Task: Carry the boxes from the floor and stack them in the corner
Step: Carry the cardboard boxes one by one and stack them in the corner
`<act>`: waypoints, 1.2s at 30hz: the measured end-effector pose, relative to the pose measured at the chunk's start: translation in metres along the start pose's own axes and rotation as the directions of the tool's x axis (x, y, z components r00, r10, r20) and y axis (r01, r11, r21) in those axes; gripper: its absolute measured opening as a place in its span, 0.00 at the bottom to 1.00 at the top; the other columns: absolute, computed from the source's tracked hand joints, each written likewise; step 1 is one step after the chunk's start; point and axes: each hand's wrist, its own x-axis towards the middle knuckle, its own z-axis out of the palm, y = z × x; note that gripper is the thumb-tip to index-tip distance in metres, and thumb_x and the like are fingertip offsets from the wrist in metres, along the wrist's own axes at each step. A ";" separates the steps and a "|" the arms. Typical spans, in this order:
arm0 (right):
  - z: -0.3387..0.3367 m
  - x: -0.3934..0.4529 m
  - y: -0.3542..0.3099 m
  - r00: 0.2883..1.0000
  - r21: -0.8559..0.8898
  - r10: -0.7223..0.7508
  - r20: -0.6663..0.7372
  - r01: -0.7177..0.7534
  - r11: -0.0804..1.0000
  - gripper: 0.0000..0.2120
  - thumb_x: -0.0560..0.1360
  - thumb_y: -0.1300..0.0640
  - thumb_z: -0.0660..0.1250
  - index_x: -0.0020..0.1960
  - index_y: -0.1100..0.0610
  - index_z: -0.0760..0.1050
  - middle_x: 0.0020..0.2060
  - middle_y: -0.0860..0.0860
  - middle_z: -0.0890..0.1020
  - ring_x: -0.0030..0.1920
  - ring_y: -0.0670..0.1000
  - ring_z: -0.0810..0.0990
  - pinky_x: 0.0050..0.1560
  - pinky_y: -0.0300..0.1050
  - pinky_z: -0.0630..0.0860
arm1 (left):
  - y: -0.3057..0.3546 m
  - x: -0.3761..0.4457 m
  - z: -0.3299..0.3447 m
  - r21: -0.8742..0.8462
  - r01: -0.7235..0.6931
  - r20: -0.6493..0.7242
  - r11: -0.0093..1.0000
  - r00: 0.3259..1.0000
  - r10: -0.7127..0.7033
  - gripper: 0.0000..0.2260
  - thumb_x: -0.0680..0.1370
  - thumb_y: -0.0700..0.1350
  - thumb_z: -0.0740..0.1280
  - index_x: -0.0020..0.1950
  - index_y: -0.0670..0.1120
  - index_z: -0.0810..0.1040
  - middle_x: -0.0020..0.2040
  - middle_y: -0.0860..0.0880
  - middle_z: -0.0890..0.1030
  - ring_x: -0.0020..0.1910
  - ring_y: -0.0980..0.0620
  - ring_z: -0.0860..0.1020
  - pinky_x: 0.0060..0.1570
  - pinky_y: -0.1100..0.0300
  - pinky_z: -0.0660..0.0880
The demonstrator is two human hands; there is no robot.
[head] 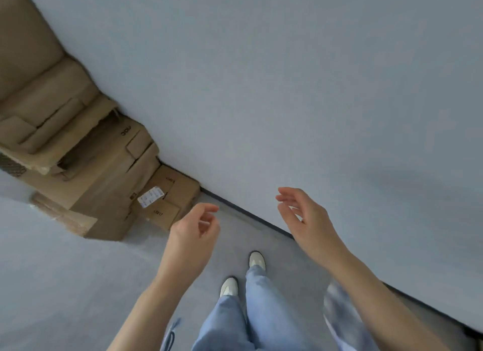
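Both hands are up in front of the person and hold nothing. The left hand (193, 229) has its fingers loosely curled inward, thumb and fingertips a little apart, wrapped round no object. The right hand (304, 217) is more spread, fingers relaxed and gently bent, palm turned toward the other hand. Bare forearms run back toward the bottom edge, where they are cut off.

Below them, pale blue trousers (264, 316) in a soft, loose cloth fall to two light shoes (243, 272) with dark rims, standing on a smooth grey floor (65, 285). A dark skirting strip (261, 217) runs where the floor meets a plain, matt blue-grey wall (287, 76).

The cardboard boxes (104, 183) stand stacked against that wall, left of the hands and apart from them: brown, flat-sided cartons. The nearest low box (173, 196) carries a white label (151, 197) whose print is too small to read. Higher boxes blur badly, their flaps and edges hard to separate, and the pile is cut by the left edge. A wrinkled, plastic-looking sheet (60, 214) at the foot of the pile is unclear.
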 end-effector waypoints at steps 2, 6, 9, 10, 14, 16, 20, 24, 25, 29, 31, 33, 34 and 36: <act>-0.024 -0.038 0.019 0.992 0.034 0.044 -0.118 -0.040 0.999 0.15 0.80 0.54 0.62 0.67 0.51 0.72 0.58 0.41 0.79 0.61 0.38 0.75 0.62 0.34 0.69 | 0.019 -0.005 0.020 0.067 -0.091 0.097 0.994 0.992 0.085 0.07 0.78 0.44 0.66 0.52 0.56 0.78 0.41 0.53 0.82 0.39 0.61 0.77 0.33 0.72 0.70; -0.070 -0.115 0.059 0.922 0.148 0.174 -0.347 -0.130 0.981 0.15 0.80 0.54 0.62 0.67 0.49 0.71 0.57 0.40 0.79 0.62 0.37 0.74 0.54 0.24 0.69 | 0.062 -0.019 0.066 0.086 -0.261 0.306 0.961 0.925 0.224 0.08 0.78 0.43 0.66 0.50 0.57 0.78 0.41 0.52 0.83 0.40 0.59 0.79 0.34 0.69 0.74; -0.102 -0.186 0.096 0.791 0.255 0.292 -0.538 -0.177 0.951 0.15 0.80 0.56 0.62 0.66 0.51 0.72 0.58 0.43 0.79 0.62 0.39 0.75 0.52 0.25 0.70 | 0.105 -0.049 0.121 0.066 -0.403 0.489 0.913 0.811 0.323 0.09 0.78 0.42 0.65 0.50 0.58 0.78 0.43 0.54 0.83 0.44 0.56 0.82 0.41 0.62 0.77; -0.107 -0.202 0.105 0.756 0.280 0.322 -0.570 -0.189 0.941 0.15 0.80 0.55 0.62 0.66 0.51 0.72 0.58 0.43 0.79 0.62 0.40 0.75 0.53 0.25 0.70 | 0.115 -0.058 0.134 0.054 -0.432 0.517 0.900 0.783 0.344 0.10 0.78 0.42 0.65 0.50 0.58 0.79 0.44 0.54 0.83 0.44 0.55 0.82 0.43 0.62 0.76; -0.133 -0.298 0.151 0.570 0.372 0.435 -0.697 -0.231 0.899 0.17 0.80 0.51 0.60 0.68 0.50 0.70 0.59 0.40 0.77 0.61 0.36 0.73 0.54 0.23 0.66 | 0.149 -0.123 0.218 -0.004 -0.543 0.663 0.840 0.627 0.408 0.10 0.78 0.41 0.65 0.50 0.56 0.79 0.44 0.54 0.84 0.45 0.56 0.82 0.41 0.66 0.74; -0.147 -0.359 0.180 0.460 0.432 0.503 -0.732 -0.258 0.864 0.17 0.81 0.51 0.60 0.68 0.49 0.70 0.60 0.40 0.77 0.61 0.36 0.73 0.58 0.26 0.66 | 0.160 -0.175 0.273 -0.041 -0.584 0.740 0.810 0.528 0.418 0.10 0.78 0.41 0.65 0.50 0.56 0.79 0.44 0.54 0.84 0.45 0.56 0.82 0.37 0.69 0.75; -0.168 -0.475 0.240 0.272 0.515 0.590 -0.760 -0.302 0.802 0.16 0.81 0.52 0.60 0.68 0.51 0.71 0.59 0.41 0.77 0.61 0.40 0.74 0.63 0.35 0.68 | 0.165 -0.291 0.371 -0.108 -0.623 0.842 0.774 0.357 0.405 0.09 0.78 0.41 0.65 0.50 0.56 0.79 0.44 0.54 0.84 0.44 0.56 0.82 0.39 0.71 0.75; -0.187 -0.585 0.298 0.102 0.610 0.666 -0.739 -0.319 0.726 0.15 0.81 0.52 0.60 0.67 0.52 0.72 0.59 0.42 0.78 0.60 0.41 0.75 0.61 0.34 0.68 | 0.159 -0.411 0.454 -0.172 -0.673 0.914 0.719 0.164 0.371 0.09 0.78 0.40 0.67 0.51 0.54 0.80 0.43 0.54 0.84 0.42 0.58 0.81 0.41 0.74 0.73; -0.189 -0.599 0.306 0.079 0.628 0.680 -0.729 -0.317 0.711 0.15 0.81 0.51 0.60 0.67 0.52 0.72 0.59 0.42 0.78 0.60 0.40 0.75 0.62 0.35 0.68 | 0.158 -0.427 0.463 -0.177 -0.677 0.925 0.715 0.133 0.356 0.09 0.78 0.40 0.67 0.51 0.54 0.80 0.41 0.54 0.84 0.41 0.59 0.81 0.41 0.74 0.73; -0.205 -0.668 0.352 -0.028 0.704 0.729 -0.683 -0.292 0.648 0.16 0.81 0.51 0.60 0.67 0.52 0.72 0.60 0.43 0.78 0.62 0.42 0.75 0.65 0.41 0.70 | 0.153 -0.498 0.524 -0.176 -0.716 0.965 0.676 0.010 0.262 0.11 0.78 0.39 0.67 0.48 0.57 0.79 0.42 0.59 0.83 0.42 0.58 0.82 0.47 0.65 0.77; -0.220 -0.702 0.384 -0.099 0.744 0.749 -0.655 -0.257 0.617 0.16 0.80 0.51 0.61 0.67 0.52 0.72 0.59 0.43 0.78 0.62 0.43 0.75 0.65 0.43 0.71 | 0.154 -0.530 0.565 -0.172 -0.739 0.975 0.651 -0.035 0.218 0.11 0.78 0.39 0.67 0.48 0.57 0.78 0.42 0.60 0.83 0.43 0.57 0.82 0.49 0.61 0.77; -0.239 -0.728 0.412 -0.162 0.770 0.757 -0.633 -0.224 0.597 0.16 0.80 0.51 0.61 0.67 0.52 0.72 0.59 0.43 0.78 0.62 0.44 0.76 0.66 0.45 0.71 | 0.160 -0.557 0.605 -0.180 -0.760 0.978 0.625 -0.069 0.198 0.11 0.78 0.39 0.67 0.48 0.57 0.78 0.42 0.60 0.83 0.43 0.56 0.82 0.49 0.59 0.78; -0.249 -0.739 0.424 -0.184 0.778 0.758 -0.626 -0.213 0.591 0.16 0.80 0.51 0.61 0.67 0.52 0.72 0.59 0.43 0.78 0.62 0.44 0.76 0.66 0.45 0.71 | 0.164 -0.569 0.623 -0.182 -0.769 0.979 0.613 -0.081 0.189 0.11 0.78 0.39 0.67 0.48 0.58 0.78 0.42 0.59 0.83 0.43 0.56 0.83 0.49 0.59 0.78; -0.276 -0.766 0.456 -0.231 0.794 0.760 -0.608 -0.202 0.574 0.17 0.81 0.51 0.61 0.68 0.52 0.72 0.60 0.43 0.78 0.63 0.43 0.75 0.66 0.43 0.70 | 0.173 -0.598 0.676 -0.193 -0.778 0.978 0.598 -0.108 0.176 0.11 0.78 0.40 0.67 0.48 0.58 0.78 0.41 0.56 0.84 0.43 0.54 0.83 0.47 0.57 0.79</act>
